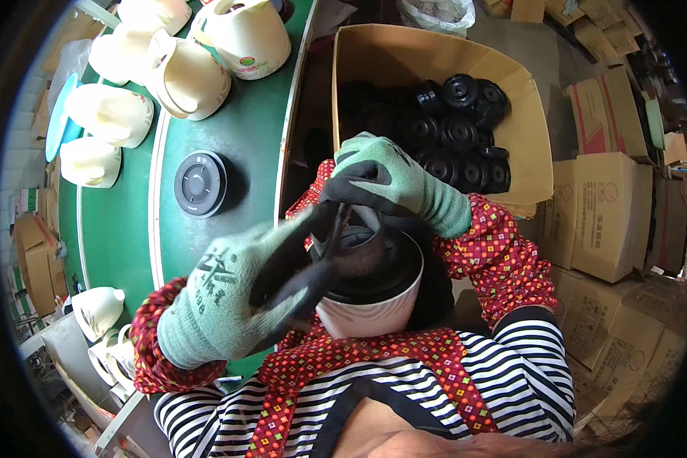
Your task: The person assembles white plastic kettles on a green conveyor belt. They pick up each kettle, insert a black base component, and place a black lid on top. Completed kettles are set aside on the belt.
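Note:
Close against my body is a white vessel point(370, 314) with grey wavy lines, probably a jug, its top covered by a black fitting point(359, 256). My right hand point(385, 175), in a green glove with black coating, bends its fingers over the upper edge of that fitting and grips it. From the left, my left hand point(237, 286), gloved the same way, reaches to the fitting's near side. Motion smears its fingers, so their hold is unclear. A round black lid point(201, 183) lies flat on the green work surface point(229, 252), left of both hands.
Several cream jugs point(187, 76) stand at the far left of the green surface. An open cardboard box point(435, 49) with many round black lids point(458, 130) is beyond my right hand. Closed cartons point(611, 214) are stacked at the right. More white jugs point(99, 311) are at lower left.

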Demonstrator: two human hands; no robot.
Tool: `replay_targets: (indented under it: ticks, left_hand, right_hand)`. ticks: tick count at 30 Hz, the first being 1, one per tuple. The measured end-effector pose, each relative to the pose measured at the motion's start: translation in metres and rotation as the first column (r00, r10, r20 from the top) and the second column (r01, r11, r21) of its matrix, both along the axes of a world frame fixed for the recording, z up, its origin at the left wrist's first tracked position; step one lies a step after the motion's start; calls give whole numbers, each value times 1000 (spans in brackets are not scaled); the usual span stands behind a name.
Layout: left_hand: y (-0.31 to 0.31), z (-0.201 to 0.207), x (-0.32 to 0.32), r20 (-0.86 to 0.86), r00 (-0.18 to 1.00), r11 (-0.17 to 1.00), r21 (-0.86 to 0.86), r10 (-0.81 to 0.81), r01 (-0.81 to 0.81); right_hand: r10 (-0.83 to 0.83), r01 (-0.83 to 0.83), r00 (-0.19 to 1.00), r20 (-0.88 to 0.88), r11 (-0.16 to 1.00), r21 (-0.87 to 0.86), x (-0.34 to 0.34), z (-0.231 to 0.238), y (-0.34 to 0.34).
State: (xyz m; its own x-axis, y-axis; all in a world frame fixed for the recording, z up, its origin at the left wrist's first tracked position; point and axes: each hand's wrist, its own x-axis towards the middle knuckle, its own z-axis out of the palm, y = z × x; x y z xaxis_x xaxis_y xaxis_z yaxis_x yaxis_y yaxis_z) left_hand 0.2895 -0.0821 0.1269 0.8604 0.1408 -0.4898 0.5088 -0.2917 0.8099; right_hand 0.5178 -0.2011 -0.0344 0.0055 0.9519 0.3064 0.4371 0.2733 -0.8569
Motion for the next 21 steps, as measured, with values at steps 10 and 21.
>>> replay_targets:
  ticks: [10,21]
  left_hand:
    - [-41,-38,66,493,756,880,42,-430,473]
    - [-36,3,57,92,934,920,229,-345,317]
  right_hand:
    - [-62,79,857,-511,997,12,-29,-67,-26]
    - [-161,158,963,-217,987,-33,-34,-96,-42]
